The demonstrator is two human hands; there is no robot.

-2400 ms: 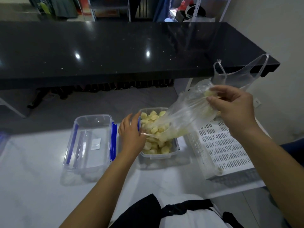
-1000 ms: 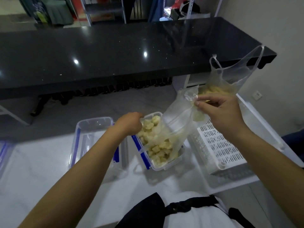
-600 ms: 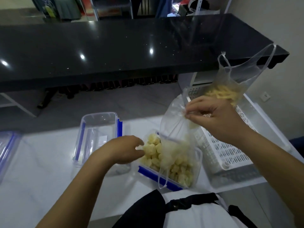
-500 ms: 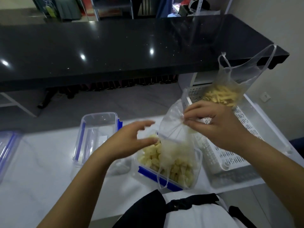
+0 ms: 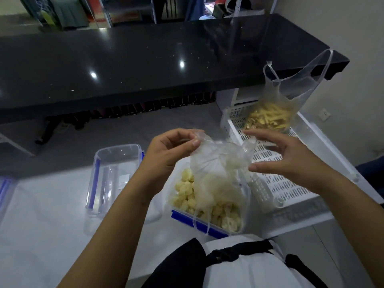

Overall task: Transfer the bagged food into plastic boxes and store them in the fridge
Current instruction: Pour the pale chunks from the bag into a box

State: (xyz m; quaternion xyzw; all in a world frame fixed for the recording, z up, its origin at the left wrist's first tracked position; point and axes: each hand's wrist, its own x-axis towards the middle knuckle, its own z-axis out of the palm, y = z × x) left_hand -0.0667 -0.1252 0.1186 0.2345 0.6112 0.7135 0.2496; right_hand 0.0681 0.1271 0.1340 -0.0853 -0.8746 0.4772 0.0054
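A clear plastic box (image 5: pixel 209 227) with blue clips stands near the table's front edge, holding several pale yellow food pieces (image 5: pixel 185 192). A thin clear bag (image 5: pixel 216 173) hangs upside down over it, its mouth among the pieces. My left hand (image 5: pixel 172 150) pinches the bag's upper left corner between thumb and fingers. My right hand (image 5: pixel 284 156) hovers just right of the bag, fingers spread and straight, its fingertips at the bag's right corner. A second bag (image 5: pixel 274 113) with yellow strips stands in the white basket (image 5: pixel 270 183).
An empty clear box (image 5: pixel 112 175) with blue clips sits left of the filled one. Another clear piece (image 5: pixel 5 190) with blue clips shows at the far left edge. A black counter (image 5: pixel 145 59) runs across the back. The white table (image 5: pixel 41 225) lies below.
The left hand left the box and took hold of the bag's top corner. The right hand released its pinch on the bag and opened beside it.
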